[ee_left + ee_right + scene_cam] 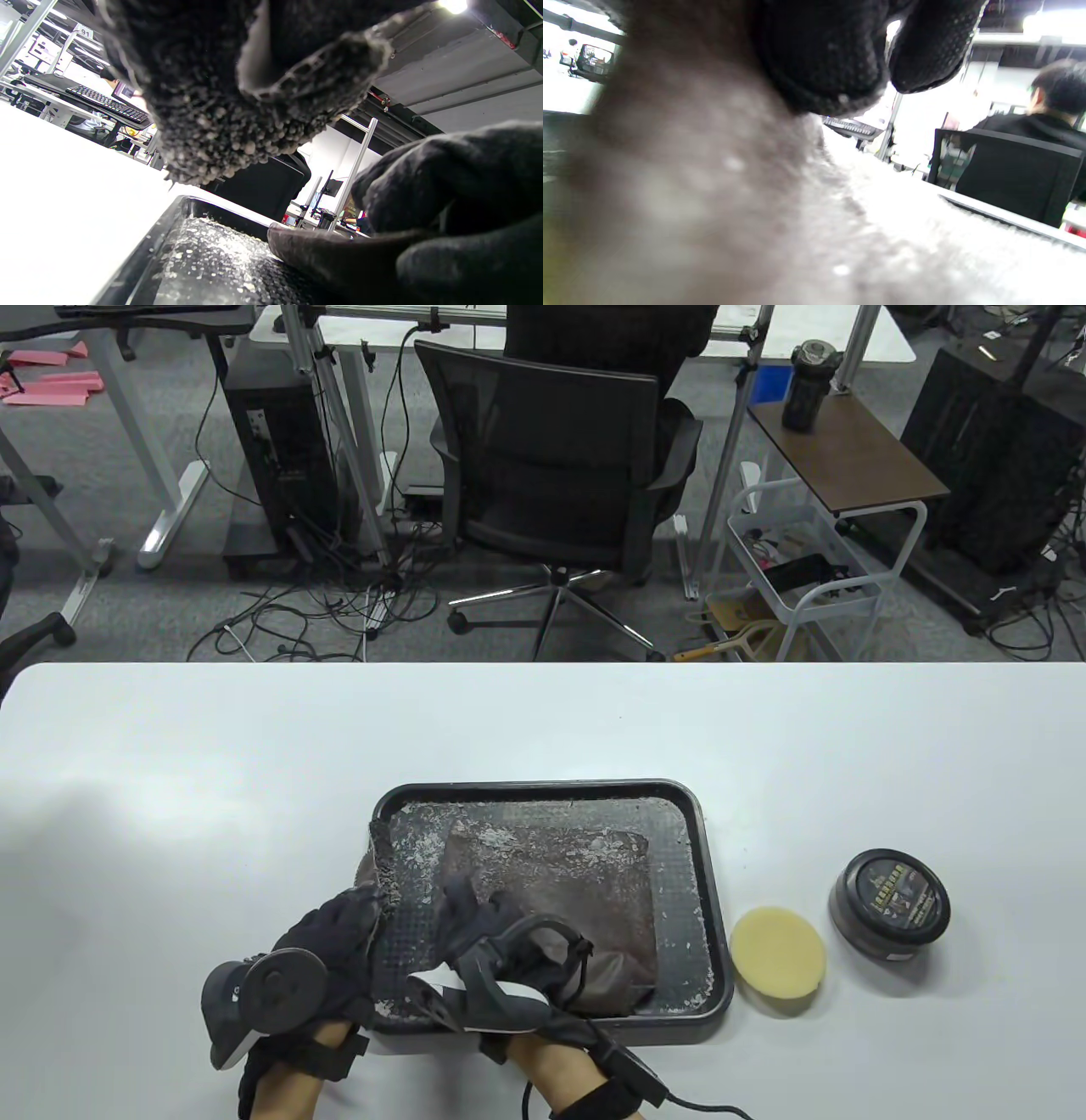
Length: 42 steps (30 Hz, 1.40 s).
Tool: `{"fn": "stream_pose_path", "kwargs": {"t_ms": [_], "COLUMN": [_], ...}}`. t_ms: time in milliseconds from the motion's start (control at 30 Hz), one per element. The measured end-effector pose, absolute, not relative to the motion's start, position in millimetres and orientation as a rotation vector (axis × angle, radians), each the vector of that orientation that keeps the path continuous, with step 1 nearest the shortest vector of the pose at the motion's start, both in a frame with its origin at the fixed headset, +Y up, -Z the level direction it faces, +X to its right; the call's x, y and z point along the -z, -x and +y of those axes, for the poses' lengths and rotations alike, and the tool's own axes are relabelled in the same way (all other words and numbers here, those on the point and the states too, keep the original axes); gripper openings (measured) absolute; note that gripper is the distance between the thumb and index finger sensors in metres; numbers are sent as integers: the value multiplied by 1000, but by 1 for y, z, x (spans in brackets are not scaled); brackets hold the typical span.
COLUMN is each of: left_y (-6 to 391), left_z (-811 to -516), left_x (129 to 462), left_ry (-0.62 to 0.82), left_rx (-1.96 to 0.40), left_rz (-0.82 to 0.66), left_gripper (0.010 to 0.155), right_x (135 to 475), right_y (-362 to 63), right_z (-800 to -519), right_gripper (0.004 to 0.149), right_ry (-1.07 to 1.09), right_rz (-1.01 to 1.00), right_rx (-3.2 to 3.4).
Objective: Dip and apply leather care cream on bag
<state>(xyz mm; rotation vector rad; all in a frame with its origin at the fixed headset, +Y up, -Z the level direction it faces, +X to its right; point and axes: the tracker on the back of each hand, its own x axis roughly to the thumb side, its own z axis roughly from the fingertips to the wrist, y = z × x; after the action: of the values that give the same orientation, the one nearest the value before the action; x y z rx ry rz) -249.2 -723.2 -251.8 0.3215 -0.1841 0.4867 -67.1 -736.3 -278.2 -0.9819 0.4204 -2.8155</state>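
Low in the frame, both hands grip the brown bag (551,882) in the tray (708,899), left hand (339,933) pinching its flap, right hand (484,933) curled on it, while sponge (777,954) and cream jar (889,904) sit untouched at right, so dipping seems not begun.

Beyond my tabletop (212,780), a black office chair (560,466) stands at upper centre, a computer tower (276,449) upper left, and a dark bottle (808,386) on a brown side table (857,453) upper right.

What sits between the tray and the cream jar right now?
The yellow sponge pad lies flat on the table between the tray and the cream jar, in the table view.
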Motion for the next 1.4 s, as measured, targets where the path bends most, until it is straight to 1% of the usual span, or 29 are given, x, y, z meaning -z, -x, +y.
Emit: {"fn": "stream_pose_path", "kwargs": {"t_ms": [133, 300, 367, 433, 533, 600, 733, 833, 867, 967, 1033, 1133, 1233, 1400], "left_y": [250, 249, 249, 249, 249, 249, 248, 248, 248, 247, 246, 244, 242, 238], "left_z": [-724, -723, -723, -723, -723, -723, -723, -723, -723, -723, -724, -725, -727, -728], "left_x": [252, 252, 252, 252, 252, 252, 252, 252, 252, 253, 253, 254, 255, 256], "left_ry": [-320, -315, -315, -314, -313, -313, -312, -310, -310, -306, -305, -295, -284, -280], "left_rx": [-487, -480, -479, -477, -477, -476, -471, -466, -465, -458, -463, -452, -439, -420], "left_rz": [-179, -181, -182, -182, -181, -182, -184, -185, -185, -185, -187, -186, -190, -195], "left_gripper": [48, 48, 48, 48, 48, 48, 48, 48, 48, 48, 48, 48, 48, 48], "right_x": [281, 281, 281, 282, 285, 288, 293, 298, 299, 298, 296, 294, 290, 286], "right_y": [70, 70, 69, 66, 58, 45, 17, -18, -23, -60, -80, -108, -134, -153], "right_z": [-748, -753, -758, -759, -754, -747, -734, -725, -724, -723, -724, -729, -738, -751], "right_gripper": [55, 59, 59, 58, 57, 54, 51, 50, 50, 51, 53, 58, 63, 62], "right_ry": [1000, 1025, 1053, 1078, 1092, 1100, 1071, 989, 975, 899, 856, 780, 744, 736], "right_rz": [212, 54, -53, -95, -108, -122, -50, 17, 19, 32, -2, -161, -253, -327], "right_rx": [2861, 2894, 2947, 2976, 3054, 3166, 3265, 3293, 3299, 3290, 3237, 3162, 3128, 3185]}}
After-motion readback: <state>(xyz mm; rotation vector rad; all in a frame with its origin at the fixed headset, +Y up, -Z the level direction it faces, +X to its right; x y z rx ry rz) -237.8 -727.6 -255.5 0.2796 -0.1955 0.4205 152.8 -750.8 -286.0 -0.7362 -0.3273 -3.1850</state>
